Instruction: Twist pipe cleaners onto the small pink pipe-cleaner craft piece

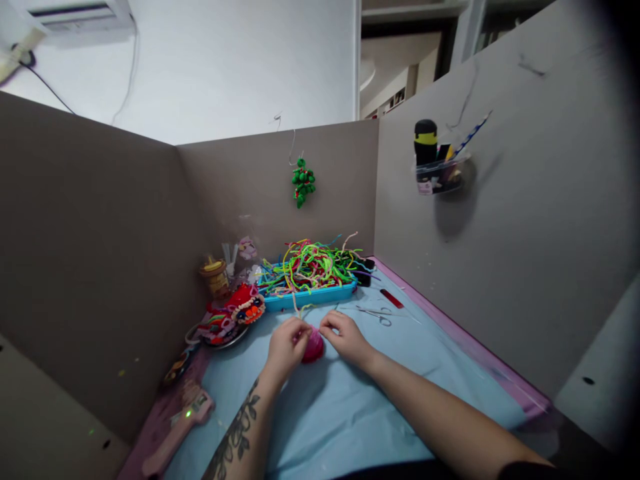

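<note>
A small pink and red rounded piece (313, 347), perhaps wound from fuzzy stems, is between my two hands above the blue cloth (350, 413). My left hand (287, 343) is closed at its left side, thumb and fingers pinched against it. My right hand (346, 337) pinches at its upper right edge, thumb and forefinger together. Whatever fine strand the right fingertips hold is too small to make out. Just beyond the hands stands a blue tray (320, 295) heaped with colourful pipe cleaners (315, 267).
Scissors (377, 313) and a red strip (391, 298) lie to the right. A bowl (227, 339) of red fuzzy pieces and a pink glue gun (183, 427) are on the left. Grey panels (280, 227) enclose the table; a cup of tools (440, 175) hangs on the right one.
</note>
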Tool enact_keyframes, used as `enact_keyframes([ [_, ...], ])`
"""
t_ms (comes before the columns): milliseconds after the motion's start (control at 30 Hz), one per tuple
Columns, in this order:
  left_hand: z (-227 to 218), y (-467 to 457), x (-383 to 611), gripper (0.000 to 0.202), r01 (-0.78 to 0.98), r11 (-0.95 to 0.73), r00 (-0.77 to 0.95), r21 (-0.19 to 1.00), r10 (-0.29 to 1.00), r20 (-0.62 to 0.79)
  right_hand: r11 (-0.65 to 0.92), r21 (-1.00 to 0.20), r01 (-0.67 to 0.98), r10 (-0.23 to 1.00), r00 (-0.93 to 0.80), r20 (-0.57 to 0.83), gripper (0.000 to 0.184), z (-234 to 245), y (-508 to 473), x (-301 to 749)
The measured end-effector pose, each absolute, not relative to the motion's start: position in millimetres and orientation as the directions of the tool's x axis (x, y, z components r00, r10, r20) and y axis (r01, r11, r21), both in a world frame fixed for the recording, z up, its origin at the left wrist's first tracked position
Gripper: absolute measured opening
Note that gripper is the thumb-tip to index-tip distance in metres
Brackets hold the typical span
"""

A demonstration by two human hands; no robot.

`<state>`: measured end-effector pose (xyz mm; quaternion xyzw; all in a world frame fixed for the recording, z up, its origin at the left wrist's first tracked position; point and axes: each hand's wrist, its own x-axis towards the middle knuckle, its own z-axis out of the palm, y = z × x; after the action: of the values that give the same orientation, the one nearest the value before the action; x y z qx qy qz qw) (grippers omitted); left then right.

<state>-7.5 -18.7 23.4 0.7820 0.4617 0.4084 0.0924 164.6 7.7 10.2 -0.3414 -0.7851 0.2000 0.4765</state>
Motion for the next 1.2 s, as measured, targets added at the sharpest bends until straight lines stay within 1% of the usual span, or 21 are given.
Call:
enact_keyframes([
  [100, 25, -22, -6, 0.014, 0.662, -0.579, 0.258, 0.476, 0.773, 0.58, 0.597, -0.753, 0.275, 0.798, -0.302, 0.522, 0.016, 11, 11, 163],
  [167, 25, -23, -5, 0.014, 0.684, -0.584, 0.273, 0.438, 0.761, 0.588, 0.539, -0.805, 0.248, 0.832, -0.308, 0.462, 0.015, 10, 14, 163],
  [267, 25, -24, -5, 0.014, 0.716, -0.581, 0.297, 0.387, 0.755, 0.584, 0.489, -0.843, 0.226, 0.855, -0.316, 0.411, 0.014, 8, 17, 163],
  [400, 26, -23, -8, 0.014, 0.736, -0.576, 0.302, 0.356, 0.75, 0.588, 0.459, -0.871, 0.176, 0.861, -0.331, 0.387, 0.013, 8, 18, 164],
  [533, 26, -22, -10, 0.013, 0.717, -0.597, 0.306, 0.36, 0.734, 0.607, 0.398, -0.91, 0.116, 0.867, -0.372, 0.332, 0.013, 8, 20, 167],
  [633, 26, -20, -13, 0.013, 0.672, -0.602, 0.266, 0.43, 0.739, 0.618, 0.401, -0.913, 0.071, 0.85, -0.401, 0.342, 0.009, 8, 22, 170],
  [667, 26, -19, -14, 0.014, 0.657, -0.596, 0.236, 0.461, 0.744, 0.626, 0.41, -0.911, 0.051, 0.843, -0.401, 0.357, 0.011, 8, 22, 171],
  [733, 27, -17, -16, 0.016, 0.642, -0.573, 0.161, 0.509, 0.75, 0.642, 0.426, -0.904, 0.043, 0.847, -0.369, 0.382, 0.024, 7, 24, 175],
  [800, 27, -16, -17, 0.017, 0.646, -0.548, 0.103, 0.532, 0.753, 0.65, 0.444, -0.892, 0.089, 0.867, -0.292, 0.403, 0.028, 6, 27, 179],
  [900, 27, -14, -18, 0.017, 0.649, -0.527, 0.067, 0.548, 0.758, 0.649, 0.487, -0.858, 0.166, 0.869, -0.187, 0.457, 0.021, 5, 31, 185],
  [967, 26, -13, -18, 0.017, 0.643, -0.521, 0.055, 0.561, 0.763, 0.644, 0.531, -0.82, 0.212, 0.846, -0.175, 0.503, 0.013, 6, 33, 188],
  [1033, 27, -13, -19, 0.017, 0.633, -0.517, 0.049, 0.576, 0.769, 0.637, 0.6, -0.75, 0.279, 0.8, -0.217, 0.559, 0.01, 8, 35, 191],
  [1100, 28, -14, -20, 0.017, 0.621, -0.52, 0.053, 0.587, 0.774, 0.631, 0.676, -0.661, 0.325, 0.737, -0.309, 0.601, 0.012, 10, 36, 195],
  [1200, 30, -15, -21, 0.016, 0.609, -0.53, 0.075, 0.59, 0.779, 0.622, 0.744, -0.577, 0.336, 0.666, -0.428, 0.61, 0.015, 15, 39, 201],
])
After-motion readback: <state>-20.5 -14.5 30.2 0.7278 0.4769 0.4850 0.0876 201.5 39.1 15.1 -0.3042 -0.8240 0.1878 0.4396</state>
